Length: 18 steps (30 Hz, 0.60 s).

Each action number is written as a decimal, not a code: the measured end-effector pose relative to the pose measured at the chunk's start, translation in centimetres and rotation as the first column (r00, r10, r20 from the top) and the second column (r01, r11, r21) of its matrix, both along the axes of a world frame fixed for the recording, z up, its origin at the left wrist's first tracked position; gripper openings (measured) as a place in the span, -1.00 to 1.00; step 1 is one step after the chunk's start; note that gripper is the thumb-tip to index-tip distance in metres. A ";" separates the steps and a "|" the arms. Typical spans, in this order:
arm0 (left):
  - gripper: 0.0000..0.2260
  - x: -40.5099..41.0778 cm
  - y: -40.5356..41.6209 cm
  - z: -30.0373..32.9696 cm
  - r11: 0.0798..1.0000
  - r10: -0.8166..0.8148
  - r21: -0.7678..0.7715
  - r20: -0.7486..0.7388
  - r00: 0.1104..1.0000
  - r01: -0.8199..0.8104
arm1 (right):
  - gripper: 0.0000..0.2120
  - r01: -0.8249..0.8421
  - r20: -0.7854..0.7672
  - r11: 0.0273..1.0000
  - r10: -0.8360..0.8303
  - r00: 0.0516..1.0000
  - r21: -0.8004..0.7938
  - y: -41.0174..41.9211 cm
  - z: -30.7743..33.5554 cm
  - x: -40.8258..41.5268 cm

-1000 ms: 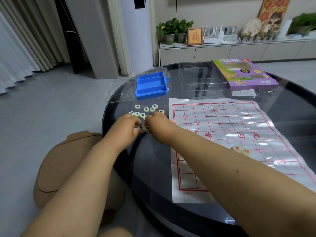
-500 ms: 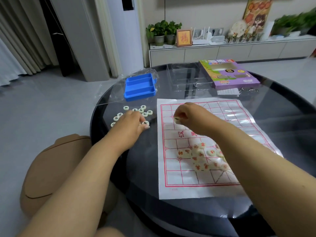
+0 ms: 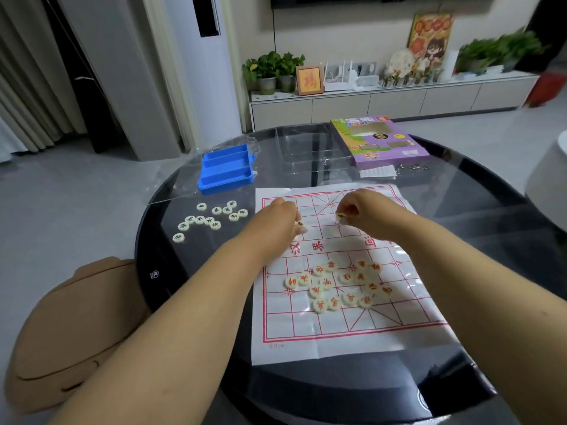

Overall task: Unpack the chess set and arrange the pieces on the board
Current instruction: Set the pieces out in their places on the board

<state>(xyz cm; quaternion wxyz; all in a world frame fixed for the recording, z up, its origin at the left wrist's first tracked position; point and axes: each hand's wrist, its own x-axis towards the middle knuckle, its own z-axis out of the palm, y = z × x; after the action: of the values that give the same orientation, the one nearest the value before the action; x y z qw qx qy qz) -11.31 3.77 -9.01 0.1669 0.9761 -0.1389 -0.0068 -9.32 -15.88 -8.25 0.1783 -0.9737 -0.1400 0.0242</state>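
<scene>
My left hand (image 3: 283, 214) and right hand (image 3: 365, 210) each pinch a dark-lettered xiangqi piece (image 3: 300, 223) over the paper board (image 3: 337, 338); I should seat both squarely on line crossings.

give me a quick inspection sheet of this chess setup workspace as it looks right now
surface: round dark glass table, glossy with reflections
job's things: paper board lies flat; red-marked pieces piled loosely on its near half; dark-marked pieces scattered on the glass left of the board
clutter: blue tray, clear plastic lid, purple box, folded leaflet, keys at the far side
grippers: left hand pinches a dark-marked piece over the board's far half; right hand pinches another
cables: nothing seen on the table
surroundings: tan stool at left, low cabinet with potted plants behind
</scene>
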 end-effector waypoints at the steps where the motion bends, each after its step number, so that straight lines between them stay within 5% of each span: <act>1: -0.73 0.8 -0.4 0.1 1.000 0.007 0.011 0.005 1.000 -0.007 | -0.82 0.005 0.003 1.000 -0.005 1.000 -0.013 0.3 -0.1 0.8; 12: -0.66 5.4 -2.3 -2.6 0.996 0.020 0.088 0.027 0.999 -0.022 | -0.71 -0.002 -0.025 0.990 -0.001 1.000 -0.138 2.7 -1.6 4.4; 18: -0.64 4.5 0.8 -2.1 0.995 0.096 0.022 0.147 0.984 -0.101 | -0.63 -0.089 0.111 0.994 0.096 0.989 -0.064 5.7 -0.3 4.4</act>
<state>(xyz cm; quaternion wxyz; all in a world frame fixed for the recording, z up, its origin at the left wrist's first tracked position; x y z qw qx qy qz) -6.85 4.55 -11.10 0.1421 0.9820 -0.1022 0.0707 -4.89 -10.17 -8.55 0.1399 -0.9708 -0.1941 -0.0189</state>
